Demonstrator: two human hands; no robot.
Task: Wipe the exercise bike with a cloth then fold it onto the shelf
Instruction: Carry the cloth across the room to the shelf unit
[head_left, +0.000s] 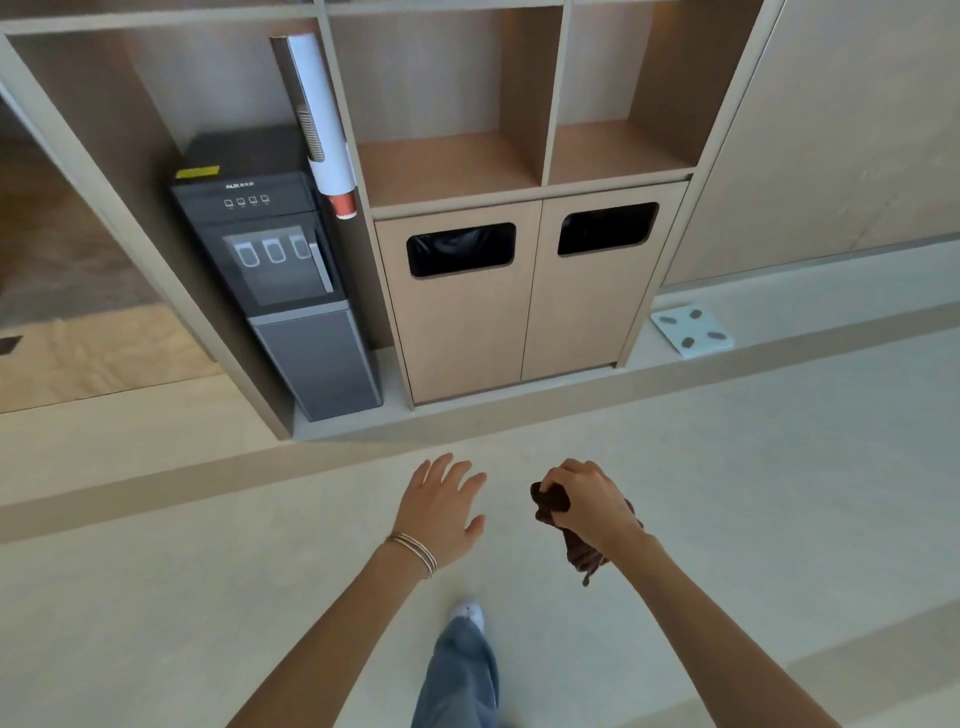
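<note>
A dark brown cloth (553, 501) is bunched in my right hand (589, 501), with its loose end hanging below my wrist. My left hand (444, 506) is held out beside it, fingers spread, holding nothing. Both hands hover over the pale floor in front of a wooden shelf unit (452, 166), whose two open compartments sit above the bin doors. The exercise bike is not in view.
A black water dispenser (275, 270) with a cup holder tube (322, 119) stands in the left bay. Two bin doors (524, 296) with dark openings are below the shelves. A white bathroom scale (691, 332) lies on the floor to the right. My leg and shoe (465, 660) are below.
</note>
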